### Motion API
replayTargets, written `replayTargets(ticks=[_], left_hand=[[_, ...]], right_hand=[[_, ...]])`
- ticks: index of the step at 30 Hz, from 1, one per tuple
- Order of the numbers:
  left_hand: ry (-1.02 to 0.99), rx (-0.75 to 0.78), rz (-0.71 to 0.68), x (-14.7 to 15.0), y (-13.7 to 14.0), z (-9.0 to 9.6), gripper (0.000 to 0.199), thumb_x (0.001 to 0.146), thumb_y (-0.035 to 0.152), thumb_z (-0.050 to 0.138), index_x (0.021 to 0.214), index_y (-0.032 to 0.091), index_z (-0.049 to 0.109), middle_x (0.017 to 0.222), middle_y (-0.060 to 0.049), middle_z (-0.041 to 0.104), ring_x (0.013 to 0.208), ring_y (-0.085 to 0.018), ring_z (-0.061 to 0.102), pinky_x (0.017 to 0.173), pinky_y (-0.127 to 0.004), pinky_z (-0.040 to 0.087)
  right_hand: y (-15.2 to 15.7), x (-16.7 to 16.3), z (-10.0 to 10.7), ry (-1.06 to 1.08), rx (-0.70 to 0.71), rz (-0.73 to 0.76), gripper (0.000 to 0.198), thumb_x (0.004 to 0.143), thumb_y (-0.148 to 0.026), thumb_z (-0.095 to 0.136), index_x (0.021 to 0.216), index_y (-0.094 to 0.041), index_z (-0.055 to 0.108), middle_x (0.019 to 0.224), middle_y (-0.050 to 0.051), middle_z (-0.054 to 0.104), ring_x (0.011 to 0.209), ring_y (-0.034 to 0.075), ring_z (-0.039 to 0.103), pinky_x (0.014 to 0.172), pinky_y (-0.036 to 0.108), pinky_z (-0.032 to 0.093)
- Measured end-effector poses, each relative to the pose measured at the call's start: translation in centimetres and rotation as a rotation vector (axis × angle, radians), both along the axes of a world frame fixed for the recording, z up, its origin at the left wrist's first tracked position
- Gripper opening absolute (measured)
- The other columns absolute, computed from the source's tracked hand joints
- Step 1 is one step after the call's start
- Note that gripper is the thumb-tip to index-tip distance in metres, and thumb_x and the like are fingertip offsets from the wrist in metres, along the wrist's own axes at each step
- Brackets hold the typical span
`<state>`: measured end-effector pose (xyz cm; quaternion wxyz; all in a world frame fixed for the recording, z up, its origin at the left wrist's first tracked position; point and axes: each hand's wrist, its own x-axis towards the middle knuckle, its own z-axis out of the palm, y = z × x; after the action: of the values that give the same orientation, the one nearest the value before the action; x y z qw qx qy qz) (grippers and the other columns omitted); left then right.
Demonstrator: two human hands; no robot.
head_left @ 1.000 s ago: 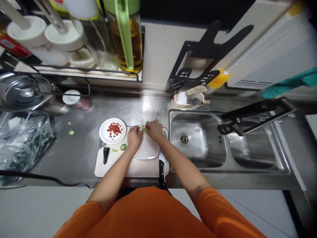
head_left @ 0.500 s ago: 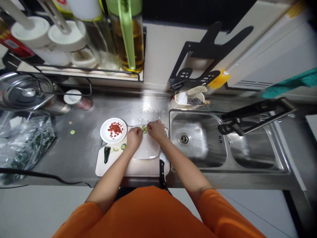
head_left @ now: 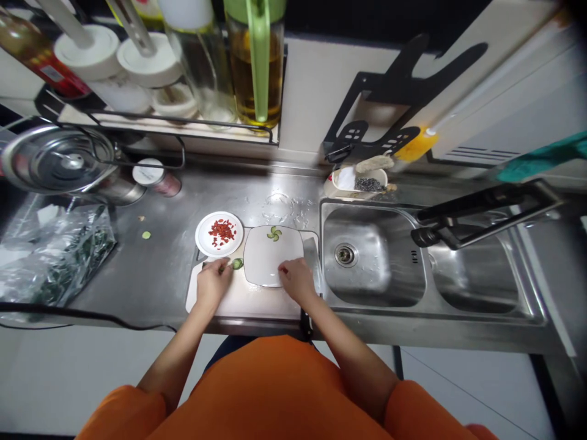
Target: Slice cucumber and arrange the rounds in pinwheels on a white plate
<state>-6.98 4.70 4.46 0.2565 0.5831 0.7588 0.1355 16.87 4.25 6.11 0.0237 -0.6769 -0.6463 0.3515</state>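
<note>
My left hand (head_left: 214,282) is over the left part of the white cutting board (head_left: 259,304), thumb and fingers drawn together at the cucumber pieces. Whatever its fingertips pinch is hidden. Just right of it lies a cut piece of cucumber (head_left: 237,263). My right hand (head_left: 298,281) is curled closed at the lower right edge of a white square plate (head_left: 261,263), with nothing visible in its fingers. A small fan of cucumber slices (head_left: 274,233) lies near that plate's far edge. The knife (head_left: 306,325) is partly covered by my right hand and wrist.
A round white plate (head_left: 200,237) of chopped red pieces stands at the board's far left corner. The double sink (head_left: 373,250) and black faucet (head_left: 481,211) are to the right. On the left are a plastic bag (head_left: 55,263), a lidded pot (head_left: 59,162) and a jar (head_left: 158,178).
Both hands have left the cucumber fan. My left hand has moved left and nearer to the cucumber on the board; my right hand has drawn back to the plate's near edge. The view has shifted slightly.
</note>
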Motion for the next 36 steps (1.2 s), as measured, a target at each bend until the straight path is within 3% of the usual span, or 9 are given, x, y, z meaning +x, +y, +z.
replayTargets(ticks=[7, 15, 23, 28, 32, 36], left_hand=[[0.024, -0.015, -0.075, 1.1, 0.0, -1.0, 0.025, 0.080, 0.031, 0.049, 0.093, 0.020, 0.068, 0.095, -0.008, 0.069, 0.092, -0.022, 0.060, 0.083, -0.030, 0.043], [-0.025, -0.025, -0.024, 1.0, -0.1, -1.0, 0.021, 0.078, 0.030, 0.051, 0.090, 0.020, 0.066, 0.089, -0.007, 0.068, 0.085, -0.021, 0.061, 0.079, -0.030, 0.043], [-0.114, -0.056, 0.046, 0.8, 0.1, -0.7, 0.013, 0.074, 0.032, 0.054, 0.074, 0.022, 0.061, 0.080, -0.002, 0.067, 0.076, -0.018, 0.060, 0.074, -0.028, 0.043], [-0.339, -0.113, 0.118, 0.7, 0.3, -0.1, 0.020, 0.068, 0.039, 0.061, 0.076, 0.020, 0.062, 0.074, 0.000, 0.067, 0.065, -0.013, 0.057, 0.065, -0.024, 0.043], [-0.595, -0.191, 0.064, 1.8, 0.5, 0.6, 0.028, 0.064, 0.043, 0.064, 0.075, 0.017, 0.061, 0.068, 0.000, 0.064, 0.057, -0.011, 0.052, 0.057, -0.022, 0.040], [-0.780, -0.268, 0.027, 3.7, 0.8, 1.4, 0.029, 0.062, 0.043, 0.069, 0.072, 0.017, 0.062, 0.066, 0.000, 0.063, 0.058, -0.010, 0.052, 0.058, -0.022, 0.040]], right_hand=[[-1.6, -1.6, 0.2, -0.020, 0.019, 0.037, 0.018, 0.085, -0.023, 0.048, 0.089, -0.024, 0.065, 0.089, 0.004, 0.066, 0.100, 0.022, 0.046, 0.072, 0.030, 0.030], [-2.0, -1.9, 0.0, -0.030, 0.038, 0.045, 0.019, 0.086, -0.021, 0.047, 0.088, -0.024, 0.065, 0.087, 0.004, 0.066, 0.098, 0.022, 0.046, 0.073, 0.031, 0.030], [-1.9, -2.2, -0.1, -0.047, 0.015, 0.065, 0.017, 0.085, -0.022, 0.049, 0.088, -0.025, 0.066, 0.090, 0.004, 0.066, 0.099, 0.023, 0.047, 0.070, 0.030, 0.031], [-1.6, -2.3, -0.4, 0.014, 0.053, 0.057, 0.016, 0.084, -0.021, 0.051, 0.088, -0.023, 0.066, 0.088, 0.003, 0.066, 0.096, 0.022, 0.049, 0.073, 0.029, 0.033], [-0.9, -2.7, -0.7, 0.157, 0.157, 0.042, 0.018, 0.085, -0.022, 0.052, 0.097, -0.021, 0.066, 0.093, 0.003, 0.067, 0.092, 0.018, 0.052, 0.083, 0.029, 0.034], [-0.1, -3.1, -0.5, 0.267, 0.237, -0.003, 0.019, 0.085, -0.025, 0.055, 0.099, -0.019, 0.067, 0.096, 0.004, 0.067, 0.094, 0.018, 0.053, 0.089, 0.030, 0.033]])
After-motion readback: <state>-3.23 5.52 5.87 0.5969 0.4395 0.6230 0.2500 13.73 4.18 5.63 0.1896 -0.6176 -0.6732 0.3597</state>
